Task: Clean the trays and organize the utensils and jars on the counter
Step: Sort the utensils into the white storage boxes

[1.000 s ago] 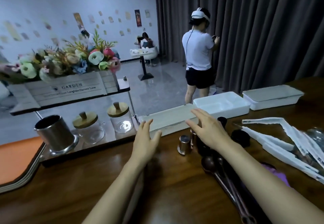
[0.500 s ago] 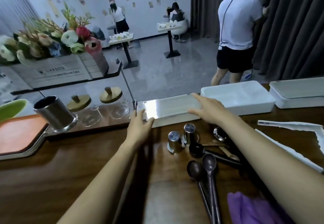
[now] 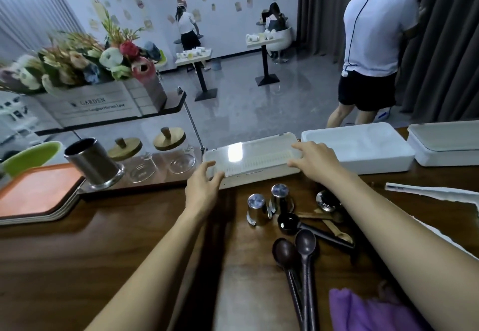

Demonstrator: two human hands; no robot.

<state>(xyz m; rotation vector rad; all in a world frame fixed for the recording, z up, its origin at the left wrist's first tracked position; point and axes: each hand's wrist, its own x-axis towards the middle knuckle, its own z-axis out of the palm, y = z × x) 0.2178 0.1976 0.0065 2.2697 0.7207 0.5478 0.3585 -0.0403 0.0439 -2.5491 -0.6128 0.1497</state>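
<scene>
A flat white tray with a clear lid lies at the counter's far edge. My left hand grips its near left corner, and my right hand holds its right end, fingers on the lid and thumb at the front edge. To its right stand an open white tray and another lidded tray. Steel cups, a black scoop and two dark spoons lie between my arms. Two glass jars with wooden lids and a steel utensil holder stand at the left.
Stacked orange trays sit at the far left beside a green bowl. A purple cloth lies near right, with white strips beyond it. A flower box tops the shelf. People stand beyond the counter.
Both hands reached forward onto the lidded tray: the left moved up to its near left corner, the right settled on its right end. My view tilted down and left.
</scene>
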